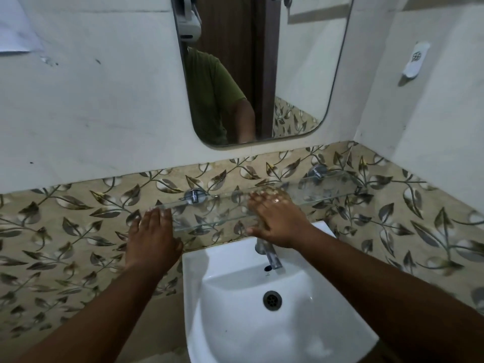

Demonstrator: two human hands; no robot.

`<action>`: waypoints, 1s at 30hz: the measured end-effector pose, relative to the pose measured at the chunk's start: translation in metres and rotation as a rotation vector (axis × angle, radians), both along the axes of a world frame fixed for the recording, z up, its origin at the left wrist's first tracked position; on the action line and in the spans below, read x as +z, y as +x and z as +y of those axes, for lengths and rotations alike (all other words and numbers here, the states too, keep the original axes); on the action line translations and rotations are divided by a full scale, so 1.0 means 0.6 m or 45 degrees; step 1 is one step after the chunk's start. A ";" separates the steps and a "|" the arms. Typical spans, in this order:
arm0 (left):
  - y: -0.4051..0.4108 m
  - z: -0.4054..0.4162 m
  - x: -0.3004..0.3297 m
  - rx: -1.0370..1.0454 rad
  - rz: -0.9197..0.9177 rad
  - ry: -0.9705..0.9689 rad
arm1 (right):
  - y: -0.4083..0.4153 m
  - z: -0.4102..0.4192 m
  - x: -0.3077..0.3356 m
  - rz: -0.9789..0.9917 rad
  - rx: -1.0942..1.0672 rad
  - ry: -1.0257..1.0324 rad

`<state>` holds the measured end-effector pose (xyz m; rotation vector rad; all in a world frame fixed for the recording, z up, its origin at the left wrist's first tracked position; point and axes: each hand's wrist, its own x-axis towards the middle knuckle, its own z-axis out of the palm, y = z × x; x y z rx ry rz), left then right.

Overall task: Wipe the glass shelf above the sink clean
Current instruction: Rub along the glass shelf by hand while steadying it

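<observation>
Glass shelf (327, 189) runs along the leaf-patterned tile band (78, 226), above and behind the white sink (262, 323), held by two chrome brackets (194, 195).

Left hand (152, 237): fingers extended, fairly flat, fingertips at the shelf's left end; thumb side appears below the edge. It looks like bracing, not a closed grasp. Nothing else held.

Right hand (275, 218): spread flat, palm down on the middle of the shelf. Fingers look wet. Whether a cloth or sponge sits under the palm, cannot tell.

Risks, as judged:
- Downward pressure from the flat right hand could lever the pane on its brackets; glass is wet and likely slick.
- Bare front and end edges of the pane sit against fingers; a fast slide could catch skin.
- Right wrist hangs just above the faucet (269, 254); pulling back low could knock it.

Room: the right portion of the shelf is open up to the corner wall; the mirror (301, 74) is well above.
</observation>
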<state>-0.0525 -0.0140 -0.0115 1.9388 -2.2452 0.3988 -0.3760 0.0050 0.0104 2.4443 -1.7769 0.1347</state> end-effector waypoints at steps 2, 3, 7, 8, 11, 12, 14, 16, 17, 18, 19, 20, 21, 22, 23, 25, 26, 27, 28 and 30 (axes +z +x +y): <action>-0.002 0.001 -0.005 -0.001 -0.031 -0.014 | -0.038 -0.003 0.002 0.027 -0.086 0.018; -0.002 0.001 -0.007 0.005 -0.042 -0.015 | -0.050 -0.009 0.007 0.041 -0.136 0.034; -0.002 -0.002 -0.007 0.017 -0.064 -0.012 | -0.018 -0.035 0.028 -0.069 -0.283 0.092; -0.003 -0.002 -0.007 0.020 -0.066 -0.011 | -0.001 -0.039 0.029 -0.106 -0.302 0.089; -0.002 -0.001 -0.010 0.018 -0.053 -0.014 | 0.037 -0.041 0.024 -0.104 -0.265 0.057; -0.001 0.000 -0.011 0.015 -0.053 -0.012 | 0.042 -0.036 0.020 -0.082 -0.215 0.043; 0.003 0.000 -0.009 0.012 -0.083 -0.015 | 0.038 -0.015 0.009 -0.041 -0.091 0.003; 0.007 0.000 -0.006 0.013 -0.102 -0.019 | 0.013 0.005 -0.002 -0.021 -0.008 -0.025; 0.006 0.000 -0.004 0.009 -0.098 -0.016 | -0.009 0.011 -0.004 -0.023 -0.011 -0.018; 0.005 0.001 -0.002 0.009 -0.091 -0.007 | -0.033 0.012 -0.003 -0.026 -0.038 -0.003; 0.004 0.001 -0.001 0.011 -0.088 0.006 | -0.056 0.009 0.001 -0.023 -0.081 0.015; 0.003 0.002 0.000 0.015 -0.091 0.019 | -0.075 0.004 0.007 -0.016 -0.132 0.037; 0.002 0.002 0.000 0.017 -0.093 0.029 | -0.087 -0.003 0.014 -0.014 -0.180 0.061; 0.001 0.003 0.000 0.016 -0.090 0.039 | -0.090 -0.011 0.021 -0.021 -0.220 0.083; 0.000 0.002 0.000 0.018 -0.087 0.051 | -0.084 -0.020 0.028 -0.036 -0.256 0.099; 0.000 0.002 -0.001 0.032 -0.084 0.068 | -0.055 -0.037 0.034 -0.080 -0.312 0.109; 0.000 0.001 -0.001 0.033 -0.080 0.064 | -0.039 -0.043 0.035 -0.111 -0.333 0.103; -0.001 0.000 -0.003 0.032 -0.074 0.054 | -0.026 -0.048 0.032 -0.140 -0.343 0.092; -0.002 0.000 -0.005 0.033 -0.066 0.037 | -0.016 -0.050 0.030 -0.154 -0.338 0.079; -0.002 0.000 -0.006 0.036 -0.040 0.021 | -0.009 -0.040 0.025 -0.125 -0.259 0.046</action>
